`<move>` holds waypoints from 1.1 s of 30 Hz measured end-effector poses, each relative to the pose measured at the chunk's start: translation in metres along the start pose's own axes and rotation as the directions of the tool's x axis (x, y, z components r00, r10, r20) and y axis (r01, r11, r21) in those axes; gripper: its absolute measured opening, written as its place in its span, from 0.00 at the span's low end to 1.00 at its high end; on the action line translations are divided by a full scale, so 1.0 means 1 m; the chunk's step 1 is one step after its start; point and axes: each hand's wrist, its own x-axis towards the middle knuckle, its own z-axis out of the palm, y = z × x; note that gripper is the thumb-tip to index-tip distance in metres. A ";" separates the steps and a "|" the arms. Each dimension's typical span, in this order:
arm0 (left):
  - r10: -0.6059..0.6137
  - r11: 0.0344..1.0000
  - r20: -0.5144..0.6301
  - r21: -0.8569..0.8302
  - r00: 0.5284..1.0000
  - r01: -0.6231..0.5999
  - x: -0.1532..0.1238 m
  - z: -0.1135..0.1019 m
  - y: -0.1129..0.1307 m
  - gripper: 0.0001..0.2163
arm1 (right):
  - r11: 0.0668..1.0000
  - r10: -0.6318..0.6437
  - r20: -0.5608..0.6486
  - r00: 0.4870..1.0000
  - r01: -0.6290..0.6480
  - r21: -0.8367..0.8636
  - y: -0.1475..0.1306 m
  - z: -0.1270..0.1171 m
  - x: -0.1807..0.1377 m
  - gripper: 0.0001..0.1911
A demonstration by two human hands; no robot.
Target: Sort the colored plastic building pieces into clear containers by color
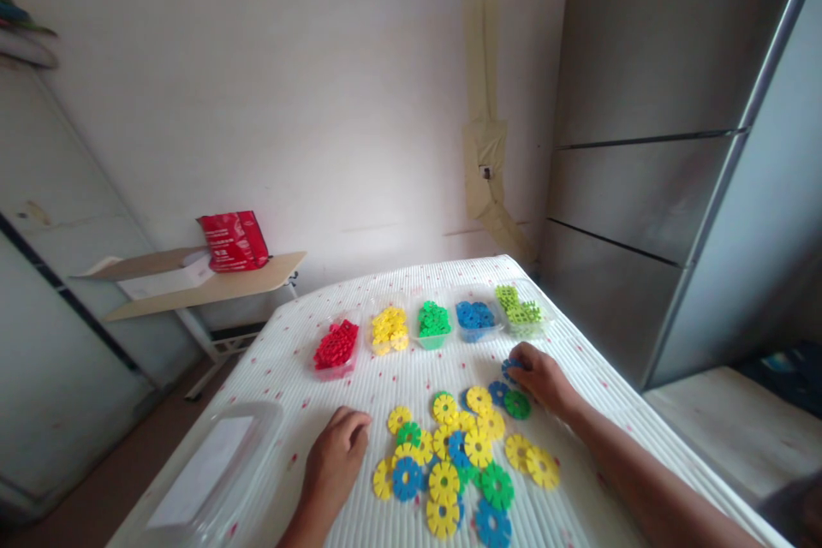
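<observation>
A heap of flat plastic snowflake discs [457, 454] in yellow, blue and green lies on the white table [578, 377]. My right hand [543, 377] reaches to the heap's far right and closes its fingers on a blue disc [510, 370], next to a green disc [517, 404]. My left hand [334, 458] rests on the cloth left of the heap, fingers curled, holding nothing. Behind the heap stand five clear tubs of sorted discs: red [336, 347], yellow [389, 329], green [433, 323], blue [475, 317] and light green [520, 308].
A clear plastic lid [211, 467] lies at the table's near left corner. A side table with a red bag [232, 240] stands by the wall at left. A tall grey refrigerator [642, 188] stands close to the table's right edge.
</observation>
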 end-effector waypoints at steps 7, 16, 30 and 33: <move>-0.002 1.000 0.005 0.008 1.000 0.002 -0.001 -0.001 0.001 0.10 | 0.979 -0.135 0.200 0.970 0.161 -0.122 -0.007 -0.016 -0.003 0.05; -0.007 1.000 -0.007 0.009 1.000 0.007 0.000 0.000 0.002 0.10 | 0.989 -0.093 0.388 0.917 0.041 0.141 -0.009 -0.021 -0.009 0.06; -0.003 1.000 -0.003 0.025 1.000 0.003 0.000 0.001 0.000 0.10 | 0.934 -0.087 0.259 0.962 0.169 -0.314 -0.024 -0.006 -0.009 0.09; -0.013 1.000 -0.010 0.028 1.000 0.013 -0.001 0.002 0.001 0.10 | 0.957 -0.098 0.288 0.953 0.170 -0.237 -0.030 -0.015 0.000 0.05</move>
